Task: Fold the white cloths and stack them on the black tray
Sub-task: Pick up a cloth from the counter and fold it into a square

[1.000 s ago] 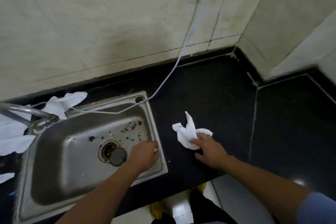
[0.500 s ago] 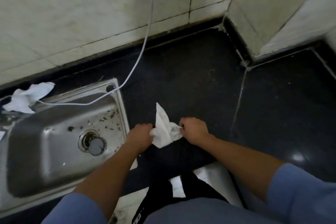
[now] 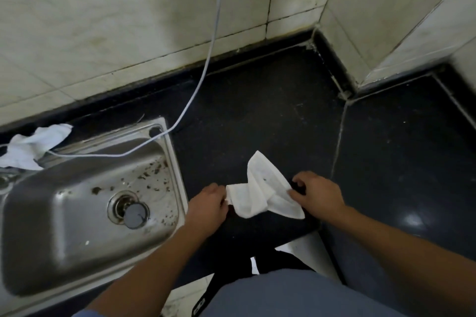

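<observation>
Cloth: crumpled white fabric cloth (image 3: 260, 193) over the black stone surface (image 3: 257, 116), between both hands
Left hand (image 3: 206, 203): pinching its left end
Right hand (image 3: 318, 194): pinching its right edge
Axis: hand to hand, equally near both
Black tray: not in view

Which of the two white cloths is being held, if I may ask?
The cloth beside the sink, gripped by the left hand and right hand; the other cloth lies untouched behind the sink.
</observation>
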